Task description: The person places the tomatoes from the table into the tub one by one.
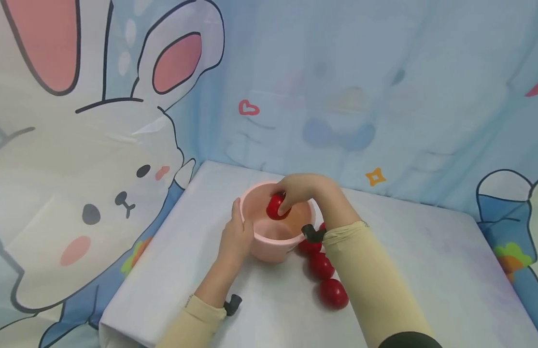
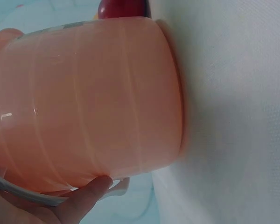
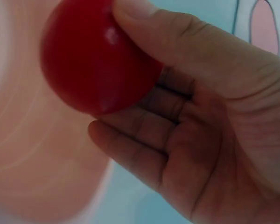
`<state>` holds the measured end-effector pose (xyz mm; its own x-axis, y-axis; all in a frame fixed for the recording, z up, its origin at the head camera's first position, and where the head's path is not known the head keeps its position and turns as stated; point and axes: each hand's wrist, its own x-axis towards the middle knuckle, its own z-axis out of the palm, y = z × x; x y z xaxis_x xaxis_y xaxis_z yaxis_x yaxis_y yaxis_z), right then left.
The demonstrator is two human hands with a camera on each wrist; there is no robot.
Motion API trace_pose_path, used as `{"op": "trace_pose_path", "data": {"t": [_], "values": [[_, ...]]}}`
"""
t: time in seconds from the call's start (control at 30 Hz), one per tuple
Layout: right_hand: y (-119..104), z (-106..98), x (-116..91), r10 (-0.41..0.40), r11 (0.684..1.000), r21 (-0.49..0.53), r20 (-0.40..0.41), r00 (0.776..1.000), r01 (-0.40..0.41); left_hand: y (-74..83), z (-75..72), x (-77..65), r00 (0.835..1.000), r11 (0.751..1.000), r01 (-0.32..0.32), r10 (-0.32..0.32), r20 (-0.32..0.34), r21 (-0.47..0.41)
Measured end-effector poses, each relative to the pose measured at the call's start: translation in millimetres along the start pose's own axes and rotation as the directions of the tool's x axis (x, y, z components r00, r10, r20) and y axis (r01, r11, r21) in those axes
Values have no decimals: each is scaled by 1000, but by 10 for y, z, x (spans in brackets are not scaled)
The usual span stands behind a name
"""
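Note:
A pink bucket (image 1: 271,250) stands upright on the white-covered table. My left hand (image 1: 235,240) holds its left side, with a finger against the outer wall in the left wrist view and a pale handle beside it. Over the bucket's mouth, my right hand (image 1: 297,189) pinches a smooth, round red fruit (image 3: 95,60) between thumb and fingers. That fruit hangs inside the rim, above the bucket floor. Right of the bucket, several similar red fruits (image 1: 333,294) lie in a row; the right forearm partly hides the farthest.
The white table (image 1: 425,270) runs back to a blue curtain (image 1: 273,140). At the left is a large printed rabbit (image 1: 134,130). Dark wrist-camera mounts (image 1: 233,305) stick out at both cuffs.

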<state>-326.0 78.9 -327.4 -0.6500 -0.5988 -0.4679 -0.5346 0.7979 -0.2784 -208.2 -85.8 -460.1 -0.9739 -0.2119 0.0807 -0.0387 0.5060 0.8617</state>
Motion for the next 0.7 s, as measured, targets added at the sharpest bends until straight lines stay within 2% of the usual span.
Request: {"op": "trace_pose_path", "data": {"t": [0.17, 0.33, 0.57, 0.7], "values": [[-6, 64, 198, 46, 999, 1, 93, 995, -46, 10, 11, 2, 1000, 1000, 10, -10, 5, -2], [2, 128, 328, 133, 989, 32, 178, 975, -141, 9, 34, 13, 1000, 1000, 4, -4, 12, 8], [46, 181, 385, 182, 974, 100, 196, 964, -204, 0, 28, 7, 1000, 1000, -17, 17, -4, 22], [78, 185, 395, 150, 981, 97, 163, 975, -167, -4, 12, 9, 1000, 999, -18, 18, -13, 27]]}}
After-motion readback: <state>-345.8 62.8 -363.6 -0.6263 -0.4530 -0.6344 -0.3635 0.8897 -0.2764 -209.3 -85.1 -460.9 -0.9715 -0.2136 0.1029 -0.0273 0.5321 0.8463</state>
